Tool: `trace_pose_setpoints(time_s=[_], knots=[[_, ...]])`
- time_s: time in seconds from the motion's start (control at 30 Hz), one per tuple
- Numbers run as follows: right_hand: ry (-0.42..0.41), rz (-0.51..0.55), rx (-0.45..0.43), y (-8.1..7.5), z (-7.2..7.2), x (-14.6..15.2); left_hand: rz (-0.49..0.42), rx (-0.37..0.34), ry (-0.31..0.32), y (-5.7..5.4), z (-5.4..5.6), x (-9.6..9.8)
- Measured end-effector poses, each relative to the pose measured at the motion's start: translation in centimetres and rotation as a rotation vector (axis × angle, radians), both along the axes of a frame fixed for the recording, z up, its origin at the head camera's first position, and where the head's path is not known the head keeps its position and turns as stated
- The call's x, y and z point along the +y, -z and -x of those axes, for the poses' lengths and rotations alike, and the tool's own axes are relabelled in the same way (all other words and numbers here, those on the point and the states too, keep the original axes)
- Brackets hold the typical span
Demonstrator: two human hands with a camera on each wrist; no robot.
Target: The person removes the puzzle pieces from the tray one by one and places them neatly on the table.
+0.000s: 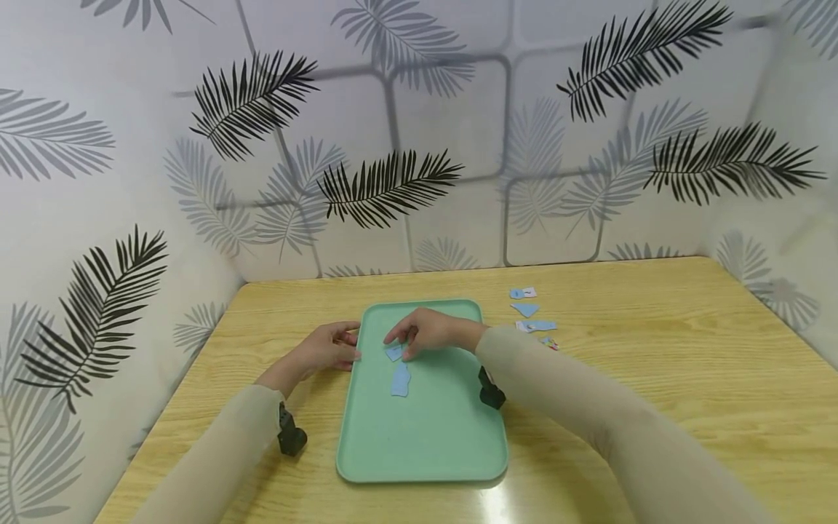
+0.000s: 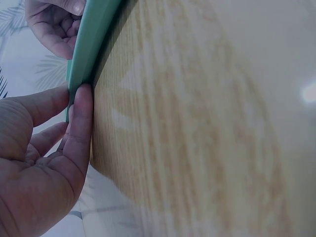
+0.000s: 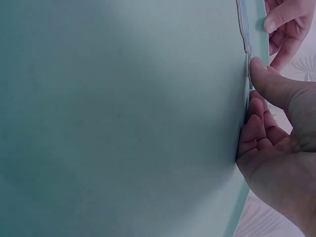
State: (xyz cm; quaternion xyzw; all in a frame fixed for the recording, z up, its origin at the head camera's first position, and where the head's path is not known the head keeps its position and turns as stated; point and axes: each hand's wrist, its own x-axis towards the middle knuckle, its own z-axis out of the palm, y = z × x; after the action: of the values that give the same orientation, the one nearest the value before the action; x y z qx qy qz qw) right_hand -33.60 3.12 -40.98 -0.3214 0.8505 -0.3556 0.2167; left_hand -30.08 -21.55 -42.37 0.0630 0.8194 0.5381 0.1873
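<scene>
A green tray lies on the table, its left rim gripped by my left hand. In the left wrist view, the left thumb is at the rim and the fingers bend against the tray's side. Over the tray's upper part, my right hand has thumb and index finger around a small light blue puzzle piece lying flat. Just below it sits a second, longer blue puzzle piece, the two close together. From the right wrist view, the right thumb touches the piece's edge, with the other fingers curled low over the tray.
Right of the tray, several loose puzzle pieces form a column on the wooden table: a blue and white one, a blue triangular one, a long one and a colourful one. A leaf-patterned wall stands behind.
</scene>
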Motion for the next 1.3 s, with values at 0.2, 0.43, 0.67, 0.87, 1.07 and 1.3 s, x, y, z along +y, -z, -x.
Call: trace_pose_setpoints(time_s=[0.2, 0.43, 0.67, 0.87, 1.07, 1.3], knots=[[-0.022, -0.058, 0.015, -0.03, 0.0, -0.37, -0.002, -0.006, 0.003, 0.16, 0.0, -0.11], [-0.07, -0.128, 0.019, -0.09, 0.09, -0.8, -0.009, -0.005, 0.019, 0.18, -0.19, -0.13], [-0.101, -0.185, 0.024, -0.27, 0.27, -0.95, 0.003, -0.007, 0.001, 0.2, -0.16, -0.09], [-0.095, -0.181, 0.04, -0.39, 0.36, -0.92, 0.011, -0.008, -0.009, 0.31, 0.16, -0.14], [-0.082, -0.167, 0.042, -0.48, 0.25, -0.79, 0.008, -0.007, 0.002, 0.3, 0.19, -0.11], [-0.076, -0.143, 0.039, -0.46, 0.21, -0.7, 0.004, -0.007, -0.006, 0.19, 0.2, -0.1]])
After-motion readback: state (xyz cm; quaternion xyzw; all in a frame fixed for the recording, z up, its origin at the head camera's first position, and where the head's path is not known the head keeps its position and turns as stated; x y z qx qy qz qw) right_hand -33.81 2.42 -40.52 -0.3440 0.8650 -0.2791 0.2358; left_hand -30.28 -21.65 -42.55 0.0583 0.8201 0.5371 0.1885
